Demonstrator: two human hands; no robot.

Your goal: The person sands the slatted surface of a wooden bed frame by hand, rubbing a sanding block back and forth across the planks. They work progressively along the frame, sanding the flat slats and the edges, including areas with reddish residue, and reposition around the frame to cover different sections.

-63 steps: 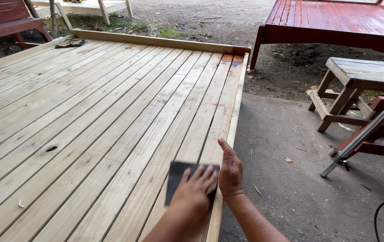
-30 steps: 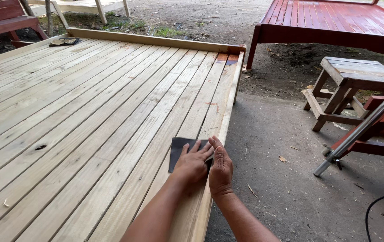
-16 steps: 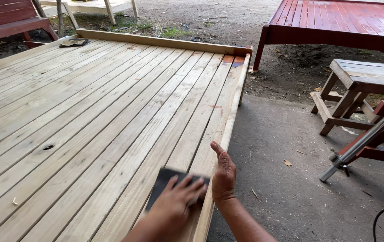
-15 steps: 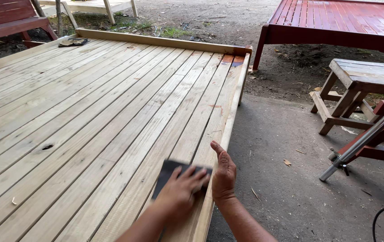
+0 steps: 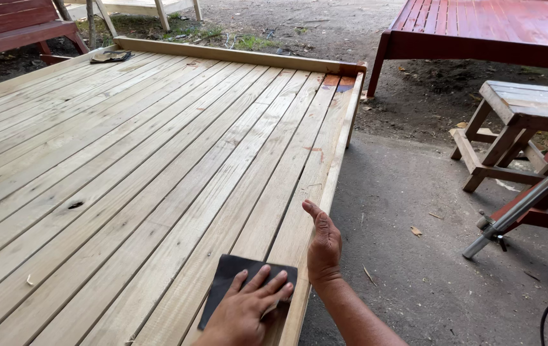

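As the sheet slid back toward the near edge of the wooden platform (image 5: 159,160), the left hand (image 5: 248,311) pressed flat, fingers spread, on the dark sandpaper sheet (image 5: 235,282) | right hand (image 5: 324,247) open, resting on the platform's right edge, beside the sheet; sanding stroke seemingly reversed; hands apart, stool (image 5: 517,125) untouched

dark sandpaper sheet (image 5: 232,282), flat on deck edge (image 5: 325,192)

The left hand (image 5: 248,311) presses a dark sandpaper sheet (image 5: 232,282) flat near the slatted wooden platform's (image 5: 159,160) right edge; the right hand (image 5: 324,247) rests against that edge.
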